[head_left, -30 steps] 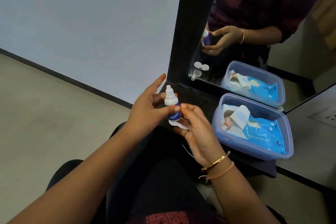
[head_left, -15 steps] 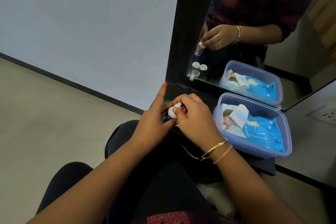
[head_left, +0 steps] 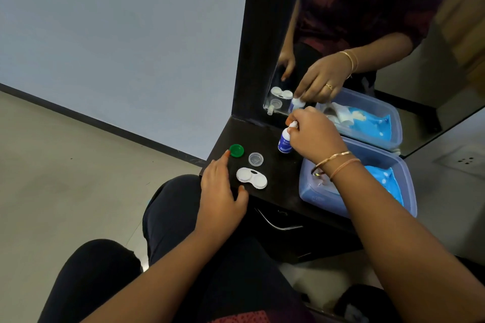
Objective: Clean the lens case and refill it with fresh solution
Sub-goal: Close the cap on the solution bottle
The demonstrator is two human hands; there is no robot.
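Observation:
A white two-well lens case [head_left: 251, 178] lies open on the dark shelf [head_left: 278, 178] with no caps on it. A green cap [head_left: 236, 150] and a clear cap [head_left: 256, 159] lie just behind it. My left hand [head_left: 221, 196] rests at the shelf's front left edge, fingers spread, one fingertip beside the green cap, holding nothing. My right hand [head_left: 312, 134] grips the top of a small blue-and-white solution bottle [head_left: 285, 142], which stands on the shelf near the mirror.
A blue plastic tub [head_left: 317, 195] with a blue wet-wipes pack [head_left: 385, 183] fills the shelf's right side, under my right wrist. A black-framed mirror [head_left: 393, 34] rises behind the shelf. My legs are below, and the floor lies to the left.
Both hands held the bottle in the air before. Now the bottle stands on the shelf under my right hand, my left hand has let go and moved to the caps, and the view has tilted down.

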